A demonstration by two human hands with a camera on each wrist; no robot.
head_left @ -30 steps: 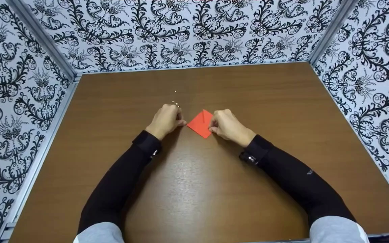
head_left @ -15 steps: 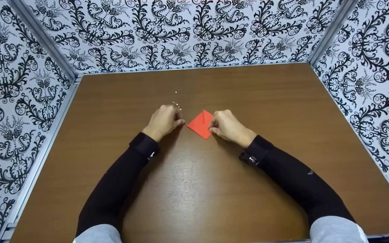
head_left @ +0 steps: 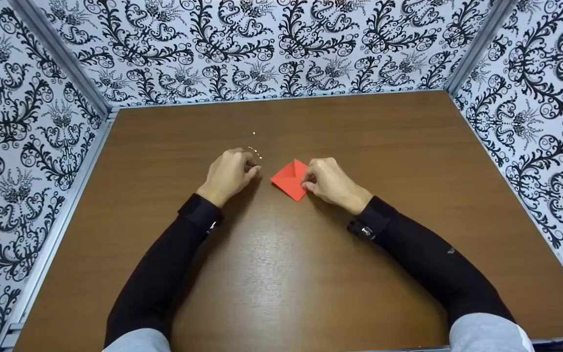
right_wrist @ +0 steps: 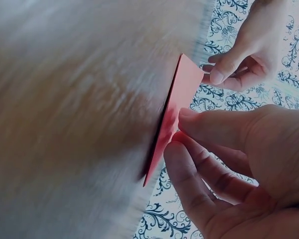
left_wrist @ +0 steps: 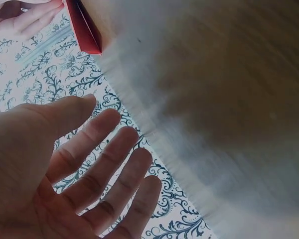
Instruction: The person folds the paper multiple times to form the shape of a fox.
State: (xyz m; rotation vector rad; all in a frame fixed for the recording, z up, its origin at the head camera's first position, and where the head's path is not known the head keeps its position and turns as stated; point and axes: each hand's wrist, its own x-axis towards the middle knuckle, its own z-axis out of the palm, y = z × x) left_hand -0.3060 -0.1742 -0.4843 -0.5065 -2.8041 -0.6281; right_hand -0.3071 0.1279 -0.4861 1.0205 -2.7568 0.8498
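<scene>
A folded red-orange paper [head_left: 289,182] lies on the table in the head view, turned like a diamond, with a slit-like fold near its top corner. My right hand [head_left: 330,183] pinches its right corner between thumb and fingers; the right wrist view shows the fingertips meeting at the edge of the red paper [right_wrist: 182,92]. My left hand [head_left: 230,173] hovers to the left, apart from the paper. In the left wrist view the fingers of my left hand [left_wrist: 84,164] are loosely extended and hold nothing, while the paper [left_wrist: 83,30] shows at the top.
A brown wooden table [head_left: 271,274] spreads all around the hands. Several tiny bright specks [head_left: 256,152] appear on it just beyond my left hand. Black-and-white patterned walls [head_left: 262,49] with grey metal corner posts enclose the back and both sides.
My left hand has drawn away to the left from the paper's left corner, and its fingers have loosened. The fold near the paper's top looks wider. My right hand has stayed in place.
</scene>
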